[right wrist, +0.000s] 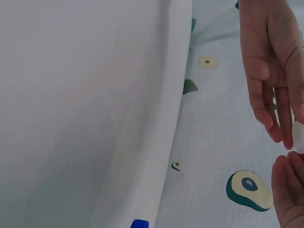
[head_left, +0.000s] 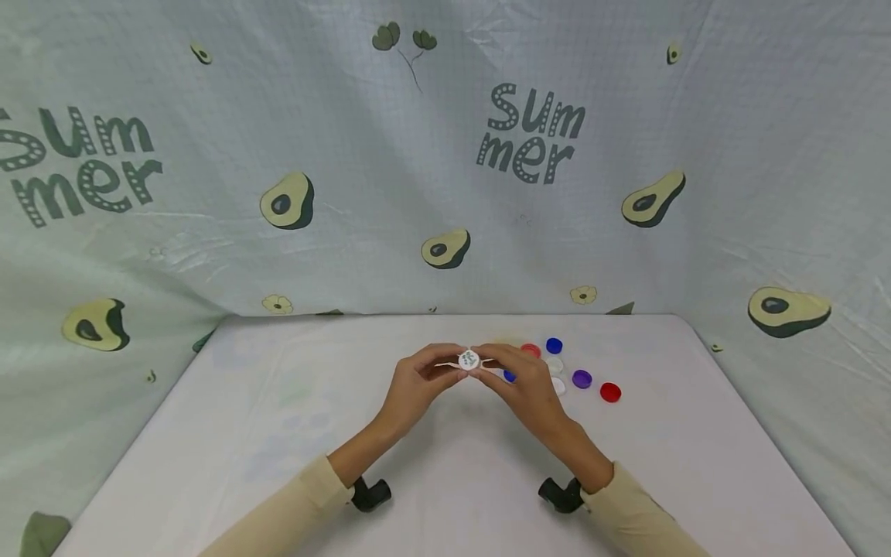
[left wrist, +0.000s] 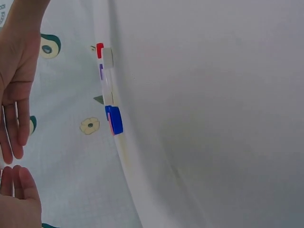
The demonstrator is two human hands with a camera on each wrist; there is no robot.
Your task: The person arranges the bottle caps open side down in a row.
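A small round white cap (head_left: pixel 469 360) with dark green print on its top is held up in front of me, above the table. My left hand (head_left: pixel 418 383) pinches it from the left between fingertips and thumb. From the other side my right hand (head_left: pixel 527 385) pinches the same cap. The fingertips of the two hands nearly meet around it. In the right wrist view the white cap (right wrist: pixel 298 137) shows at the right edge, between the left hand (right wrist: pixel 270 66) above and the right hand (right wrist: pixel 289 190) below.
Several loose caps lie behind and right of my right hand: a red cap (head_left: pixel 610 392), a purple cap (head_left: pixel 582 379), a blue cap (head_left: pixel 554 345), white ones and others partly hidden. They lie on a white-covered table (head_left: pixel 278 433). A printed curtain (head_left: pixel 362 155) hangs behind.
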